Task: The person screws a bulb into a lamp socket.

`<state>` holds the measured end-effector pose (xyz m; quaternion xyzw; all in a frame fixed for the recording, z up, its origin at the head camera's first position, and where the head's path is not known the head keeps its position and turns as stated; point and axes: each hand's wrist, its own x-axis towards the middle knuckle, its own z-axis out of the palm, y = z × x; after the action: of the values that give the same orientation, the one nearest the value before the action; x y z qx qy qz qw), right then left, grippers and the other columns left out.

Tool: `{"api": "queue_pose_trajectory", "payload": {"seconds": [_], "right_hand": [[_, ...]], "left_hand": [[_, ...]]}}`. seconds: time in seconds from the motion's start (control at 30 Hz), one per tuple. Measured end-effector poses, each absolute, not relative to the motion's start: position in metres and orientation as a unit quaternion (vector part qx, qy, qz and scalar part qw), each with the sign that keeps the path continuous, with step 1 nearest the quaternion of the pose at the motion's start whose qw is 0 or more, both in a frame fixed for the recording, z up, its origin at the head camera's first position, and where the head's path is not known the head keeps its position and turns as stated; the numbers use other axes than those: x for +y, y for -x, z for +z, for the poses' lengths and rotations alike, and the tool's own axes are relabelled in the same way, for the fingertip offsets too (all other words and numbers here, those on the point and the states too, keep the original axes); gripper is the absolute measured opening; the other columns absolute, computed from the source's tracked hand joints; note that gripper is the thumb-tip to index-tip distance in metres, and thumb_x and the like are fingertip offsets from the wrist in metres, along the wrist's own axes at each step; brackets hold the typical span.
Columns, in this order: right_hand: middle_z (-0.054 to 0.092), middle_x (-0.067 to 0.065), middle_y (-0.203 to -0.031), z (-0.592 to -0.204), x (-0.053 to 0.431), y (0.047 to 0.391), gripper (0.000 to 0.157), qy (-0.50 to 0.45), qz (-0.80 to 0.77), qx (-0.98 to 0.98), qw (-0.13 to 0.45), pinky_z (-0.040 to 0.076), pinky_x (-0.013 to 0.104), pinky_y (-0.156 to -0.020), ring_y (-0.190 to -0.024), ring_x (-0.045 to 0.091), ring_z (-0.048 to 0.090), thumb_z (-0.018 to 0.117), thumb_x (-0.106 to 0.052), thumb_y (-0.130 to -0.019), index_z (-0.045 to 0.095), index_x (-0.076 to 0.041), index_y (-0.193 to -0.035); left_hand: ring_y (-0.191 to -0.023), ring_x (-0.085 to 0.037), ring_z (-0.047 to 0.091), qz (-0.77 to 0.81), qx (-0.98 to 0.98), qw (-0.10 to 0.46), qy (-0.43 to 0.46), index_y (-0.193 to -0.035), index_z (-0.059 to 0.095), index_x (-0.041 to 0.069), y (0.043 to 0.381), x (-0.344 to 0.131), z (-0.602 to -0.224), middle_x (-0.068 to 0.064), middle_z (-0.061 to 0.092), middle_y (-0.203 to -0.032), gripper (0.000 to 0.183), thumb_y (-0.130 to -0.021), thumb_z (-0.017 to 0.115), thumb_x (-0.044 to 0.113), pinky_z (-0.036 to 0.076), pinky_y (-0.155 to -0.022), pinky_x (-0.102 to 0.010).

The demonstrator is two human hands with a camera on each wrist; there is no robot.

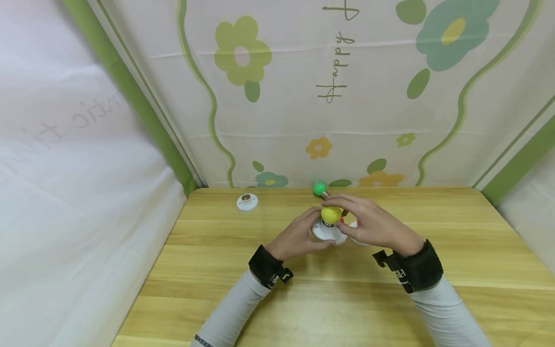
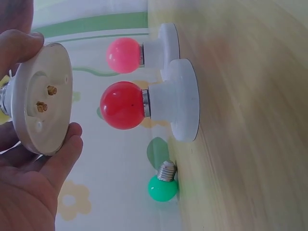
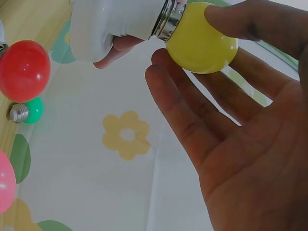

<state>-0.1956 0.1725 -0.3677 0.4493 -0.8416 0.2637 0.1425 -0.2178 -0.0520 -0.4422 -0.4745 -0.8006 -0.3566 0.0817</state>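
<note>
My left hand (image 1: 297, 236) grips a round white lamp holder (image 1: 322, 232) by its rim, raised off the table. Two brass screws (image 2: 42, 107) show on its underside in the left wrist view. At the mouth of this holder is a yellow bulb (image 3: 202, 41), its metal screw collar (image 3: 168, 20) partly showing. The thumb and fingertips of my right hand (image 1: 375, 221) pinch the yellow glass; the other fingers spread beneath it in the right wrist view.
Close by on the wooden table (image 1: 329, 299) stand two white holders, one with a red bulb (image 2: 122, 105), one with a pink bulb (image 2: 124, 55). A loose green bulb (image 1: 319, 189) lies at the back edge. Farther left sits a bulbless holder (image 1: 247, 202). A printed curtain (image 1: 277, 115) hangs behind.
</note>
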Motion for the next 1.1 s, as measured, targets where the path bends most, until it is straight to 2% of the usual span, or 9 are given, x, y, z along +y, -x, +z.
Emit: {"api": "queue_pose_trajectory", "payload": {"seconds": [0.13, 0.3, 0.5, 0.7, 0.8, 0.93, 1.0, 1.1], "right_hand": [[0.056, 0.007, -0.133, -0.3663, 0.1711, 0.1948, 0.049, -0.45, 0.265, -0.84, 0.145, 0.057, 0.033, -0.08, -0.115, 0.018, 0.055, 0.072, -0.013, -0.084, 0.056, -0.008, -0.131], [0.057, 0.004, -0.127, -0.3655, 0.1707, 0.1941, 0.048, -0.434, 0.264, -0.849, 0.145, 0.057, 0.027, -0.071, -0.1, 0.008, 0.057, 0.075, -0.022, -0.084, 0.057, -0.011, -0.128], [0.057, 0.0, -0.122, -0.3672, 0.1703, 0.1944, 0.048, -0.42, 0.255, -0.858, 0.148, 0.055, 0.022, -0.07, -0.093, 0.006, 0.056, 0.074, -0.031, -0.085, 0.057, -0.011, -0.125], [0.049, 0.002, -0.138, -0.3675, 0.1708, 0.1941, 0.061, -0.41, 0.267, -0.863, 0.13, 0.056, 0.027, -0.075, -0.099, 0.008, 0.056, 0.07, -0.04, -0.088, 0.047, -0.017, -0.139], [0.045, 0.002, -0.143, -0.3671, 0.1717, 0.1934, 0.064, -0.418, 0.277, -0.856, 0.126, 0.055, 0.035, -0.083, -0.108, 0.012, 0.055, 0.07, -0.033, -0.088, 0.043, -0.018, -0.143], [0.046, 0.002, -0.143, -0.3672, 0.1725, 0.1931, 0.058, -0.442, 0.273, -0.844, 0.132, 0.048, 0.046, -0.096, -0.125, 0.02, 0.047, 0.069, -0.013, -0.086, 0.049, -0.016, -0.14], [0.049, 0.002, -0.141, -0.3669, 0.1723, 0.1936, 0.055, -0.452, 0.271, -0.839, 0.135, 0.045, 0.047, -0.1, -0.131, 0.023, 0.042, 0.068, -0.007, -0.084, 0.053, -0.014, -0.137], [0.053, 0.003, -0.137, -0.3673, 0.1722, 0.1941, 0.051, -0.458, 0.272, -0.835, 0.139, 0.045, 0.045, -0.1, -0.129, 0.024, 0.045, 0.069, -0.005, -0.083, 0.057, -0.011, -0.132]], "left_hand": [[-0.125, -0.006, 0.042, -0.359, -0.8, 0.08, 0.475, -0.144, 0.038, 0.012, 0.2184, -0.052, -0.4422, 0.0, 0.044, -0.139, 0.072, -0.085, 0.072, 0.033, 0.04, -0.103, -0.021], [-0.123, -0.006, 0.043, -0.357, -0.8, 0.08, 0.475, -0.141, 0.041, 0.013, 0.2181, -0.0522, -0.4411, 0.0, 0.045, -0.138, 0.068, -0.085, 0.071, 0.034, 0.041, -0.101, -0.021], [-0.122, -0.006, 0.044, -0.353, -0.804, 0.077, 0.473, -0.14, 0.043, 0.012, 0.2176, -0.0521, -0.4409, 0.0, 0.045, -0.137, 0.066, -0.085, 0.071, 0.036, 0.042, -0.1, -0.02], [-0.122, -0.006, 0.044, -0.358, -0.805, 0.073, 0.468, -0.139, 0.044, 0.012, 0.2165, -0.0518, -0.4407, 0.001, 0.045, -0.137, 0.066, -0.085, 0.072, 0.036, 0.042, -0.101, -0.02], [-0.123, -0.006, 0.044, -0.36, -0.804, 0.075, 0.468, -0.139, 0.043, 0.012, 0.2162, -0.0519, -0.4404, 0.001, 0.046, -0.137, 0.065, -0.085, 0.072, 0.035, 0.041, -0.102, -0.021], [-0.125, -0.006, 0.042, -0.36, -0.798, 0.076, 0.478, -0.142, 0.039, 0.011, 0.2166, -0.0517, -0.4416, 0.0, 0.045, -0.138, 0.069, -0.085, 0.072, 0.032, 0.04, -0.103, -0.022], [-0.126, -0.006, 0.041, -0.361, -0.795, 0.076, 0.482, -0.144, 0.036, 0.012, 0.2171, -0.0515, -0.442, 0.0, 0.044, -0.139, 0.072, -0.085, 0.072, 0.031, 0.039, -0.104, -0.022], [-0.127, -0.006, 0.04, -0.358, -0.795, 0.078, 0.484, -0.147, 0.033, 0.013, 0.2174, -0.0512, -0.4424, 0.0, 0.042, -0.141, 0.075, -0.085, 0.072, 0.031, 0.039, -0.104, -0.022]]}}
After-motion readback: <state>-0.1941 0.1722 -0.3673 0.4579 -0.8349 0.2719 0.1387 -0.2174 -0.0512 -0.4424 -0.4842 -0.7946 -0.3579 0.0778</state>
